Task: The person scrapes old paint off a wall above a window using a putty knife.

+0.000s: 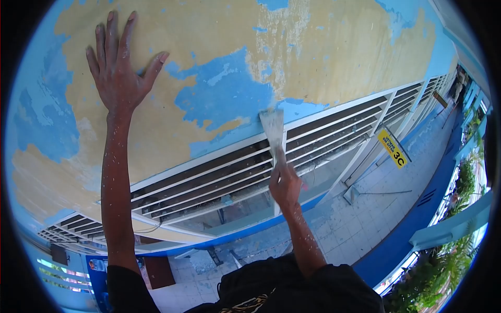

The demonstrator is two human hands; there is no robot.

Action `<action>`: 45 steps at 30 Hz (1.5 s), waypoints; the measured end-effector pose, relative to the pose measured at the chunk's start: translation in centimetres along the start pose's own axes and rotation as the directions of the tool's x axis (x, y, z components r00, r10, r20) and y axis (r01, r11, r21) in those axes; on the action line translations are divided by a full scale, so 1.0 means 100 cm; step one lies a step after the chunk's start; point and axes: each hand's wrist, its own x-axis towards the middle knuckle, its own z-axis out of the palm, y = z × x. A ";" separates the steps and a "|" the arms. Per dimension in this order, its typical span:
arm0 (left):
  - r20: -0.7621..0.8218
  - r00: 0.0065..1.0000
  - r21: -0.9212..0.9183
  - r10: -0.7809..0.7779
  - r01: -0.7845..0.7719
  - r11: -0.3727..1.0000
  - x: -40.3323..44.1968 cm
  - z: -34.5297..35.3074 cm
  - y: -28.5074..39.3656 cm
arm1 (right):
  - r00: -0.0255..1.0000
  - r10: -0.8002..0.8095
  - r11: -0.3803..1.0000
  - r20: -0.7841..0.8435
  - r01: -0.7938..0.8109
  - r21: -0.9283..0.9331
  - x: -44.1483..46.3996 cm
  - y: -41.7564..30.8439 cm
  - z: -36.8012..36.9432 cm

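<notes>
1. Scraper [271, 125]: in my right hand [285, 182], wide blade up, slightly tilted. Its edge sits at the bottom of the painted wall [334, 57], by the white frame [334, 111]. Whether the edge presses into the paint, I cannot tell.
2. Right fingers: closed around the handle, thumb alongside. Pale specks dot the forearm.
3. Wall above the blade: a ragged blue paint patch [224, 96], with bare yellowish surface around it. A whitish, streaked area runs upward just above the scraper.
4. Left hand [121, 86]: well apart from the scraper, higher up, laid on the yellowish surface, back toward me. Fingers spread wide, thumb out, gripping nothing. This forearm is specked too.
5. Below the frame: long white slats [209, 177] over a dark opening, running behind my right hand and the scraper.
6. Farther right: a yellow sign [392, 148] marked 3C, projecting over the walkway.
7. Below: tiled floor [365, 224], with a long-handled, dustpan-like tool [352, 195] on it.
8. Outer right: green plants [464, 180] beyond a pale blue railing [451, 224].
</notes>
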 end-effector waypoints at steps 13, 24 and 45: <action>0.029 1.000 -0.018 0.005 -0.005 1.000 -0.001 -0.004 0.003 | 1.000 -0.010 1.000 0.011 0.010 -0.004 0.054 -0.034 -0.022; 0.031 1.000 -0.024 0.003 -0.002 1.000 0.000 -0.005 0.002 | 0.991 0.113 0.994 0.069 -0.113 -0.005 0.057 -0.036 -0.031; 0.009 1.000 -0.029 0.011 -0.011 1.000 0.000 -0.004 0.001 | 0.998 0.042 0.999 0.053 -0.042 -0.009 0.053 -0.042 -0.031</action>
